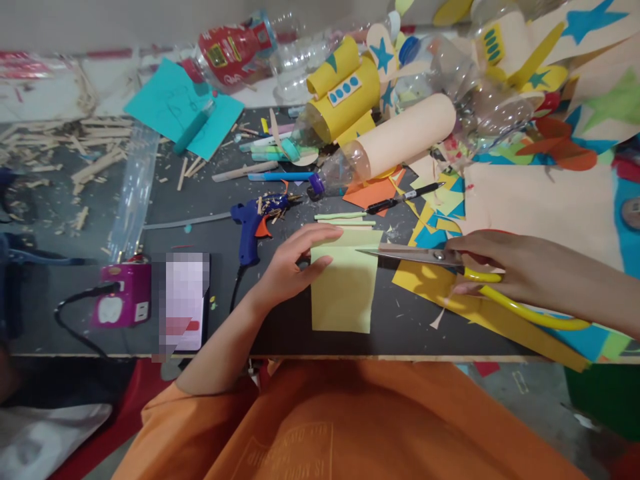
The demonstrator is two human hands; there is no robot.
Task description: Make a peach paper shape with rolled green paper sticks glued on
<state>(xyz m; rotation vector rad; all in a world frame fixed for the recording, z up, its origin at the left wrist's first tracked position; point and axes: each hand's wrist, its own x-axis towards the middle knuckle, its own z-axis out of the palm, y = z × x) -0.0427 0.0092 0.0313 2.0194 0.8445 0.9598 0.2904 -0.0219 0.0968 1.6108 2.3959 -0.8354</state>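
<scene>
A pale yellow-green sheet of paper (pixel 345 293) lies near the table's front edge. My left hand (pixel 305 257) grips its upper left corner, thumb on the near side and fingers along the top. In my right hand (pixel 487 257) is a pair of scissors (pixel 425 255) with yellow handles. The blades point left, and their tips overlap the upper right part of the sheet. Just above the paper lie thin light green strips (pixel 345 217). A yellow paper piece (pixel 430 283) sits under and beside the scissors.
A blue glue gun (pixel 253 223) lies left of my left hand, near a phone (pixel 185 300) and a purple power socket (pixel 123 297). Behind are a paper-wrapped bottle (pixel 410 137), a yellow-wrapped bottle (pixel 347 100) and a black pen (pixel 405 198). Wood scraps (pixel 100 160) litter the left side.
</scene>
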